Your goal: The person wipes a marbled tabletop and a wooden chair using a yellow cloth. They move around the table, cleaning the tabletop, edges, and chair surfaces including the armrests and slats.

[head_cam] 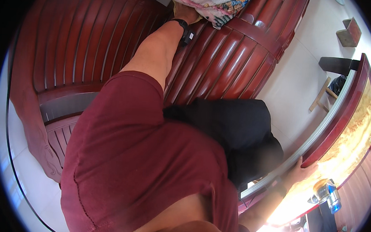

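Observation:
My left hand point(184, 13) is at the top of the view, beside a patterned quilted fabric point(210, 0) on a red-brown slatted wooden bench point(226, 64). The fabric partly covers its fingers. A yellowish edge, perhaps cloth, shows around this hand; whether it is gripped cannot be told. A black device point(186, 35) is strapped to that wrist. My right hand point(300, 174) rests at the edge of a table point(332, 136) with a glossy marbled top, thumb and fingers apart, nothing seen in it.
A glass mug point(321, 191) and a blue-and-clear container point(334, 199) stand on the table beyond my right hand. On the pale floor are a small wooden frame point(320, 94), a black bag point(337, 84) and an angular block point(350, 33). A black cable point(9, 144) runs at left.

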Available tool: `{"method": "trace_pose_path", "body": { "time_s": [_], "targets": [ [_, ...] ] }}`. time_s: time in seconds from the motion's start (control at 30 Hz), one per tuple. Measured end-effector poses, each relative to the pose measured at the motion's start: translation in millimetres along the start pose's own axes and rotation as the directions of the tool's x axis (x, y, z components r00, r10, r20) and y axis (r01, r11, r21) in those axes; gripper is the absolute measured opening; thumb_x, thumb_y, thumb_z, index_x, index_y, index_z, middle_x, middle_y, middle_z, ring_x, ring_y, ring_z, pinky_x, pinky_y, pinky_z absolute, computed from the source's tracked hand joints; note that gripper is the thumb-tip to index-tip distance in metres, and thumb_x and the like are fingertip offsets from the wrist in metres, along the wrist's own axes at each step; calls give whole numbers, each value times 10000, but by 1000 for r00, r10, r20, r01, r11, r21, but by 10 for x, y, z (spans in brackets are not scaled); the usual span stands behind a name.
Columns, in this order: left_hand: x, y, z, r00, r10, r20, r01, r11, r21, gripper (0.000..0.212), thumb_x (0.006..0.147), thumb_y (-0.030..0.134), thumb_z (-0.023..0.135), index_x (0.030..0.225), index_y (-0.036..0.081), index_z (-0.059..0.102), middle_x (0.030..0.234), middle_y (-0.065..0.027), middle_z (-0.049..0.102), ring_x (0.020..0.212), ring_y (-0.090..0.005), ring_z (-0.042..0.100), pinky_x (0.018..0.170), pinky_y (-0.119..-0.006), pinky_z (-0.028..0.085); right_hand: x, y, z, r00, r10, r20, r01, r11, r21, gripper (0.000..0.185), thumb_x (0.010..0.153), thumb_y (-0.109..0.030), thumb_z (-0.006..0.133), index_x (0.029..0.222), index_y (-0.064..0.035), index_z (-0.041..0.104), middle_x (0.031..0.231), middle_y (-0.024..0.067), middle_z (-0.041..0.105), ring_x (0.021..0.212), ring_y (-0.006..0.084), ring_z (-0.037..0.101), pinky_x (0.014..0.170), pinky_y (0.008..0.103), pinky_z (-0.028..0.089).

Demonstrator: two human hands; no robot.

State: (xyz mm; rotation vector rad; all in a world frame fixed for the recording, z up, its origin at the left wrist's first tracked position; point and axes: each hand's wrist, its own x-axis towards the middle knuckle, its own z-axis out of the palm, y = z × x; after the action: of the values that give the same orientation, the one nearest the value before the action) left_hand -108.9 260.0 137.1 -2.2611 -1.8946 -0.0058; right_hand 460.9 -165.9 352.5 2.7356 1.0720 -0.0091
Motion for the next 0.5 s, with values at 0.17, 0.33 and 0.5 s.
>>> {"method": "trace_pose_path", "body": {
  "time_s": [0.17,0.33,0.5],
  "targets": [
    [-144,119,-219,912,-362,192,382,921,-79,684,973,424,433,1543,76,288,1620,-202,193,1498,-380,139,1178,-521,162,-22,-58,-43,995,-62,-72,55,994,-98,775,884,-390,706,1499,-48,382,1535,258,355,1414,415,341,1177,481,276],
    [-433,182,-93,891,-412,192,448,866,-222,748,971,434,420,1558,27,198,1629,-237,87,1513,-402,35,1194,-533,109,-70,-6,-85,998,-50,-36,47,996,-81,810,886,-463,679,1498,-30,370,1530,264,359,1413,411,343,1178,461,274],
    [-883,219,44,880,-391,271,456,854,-251,731,971,413,417,1548,18,204,1636,-221,85,1517,-406,13,1208,-541,77,-81,63,32,958,-178,-224,128,967,-221,776,894,-575,587,1445,-44,459,1435,181,518,1310,417,476,1085,539,385]
  ]
}}
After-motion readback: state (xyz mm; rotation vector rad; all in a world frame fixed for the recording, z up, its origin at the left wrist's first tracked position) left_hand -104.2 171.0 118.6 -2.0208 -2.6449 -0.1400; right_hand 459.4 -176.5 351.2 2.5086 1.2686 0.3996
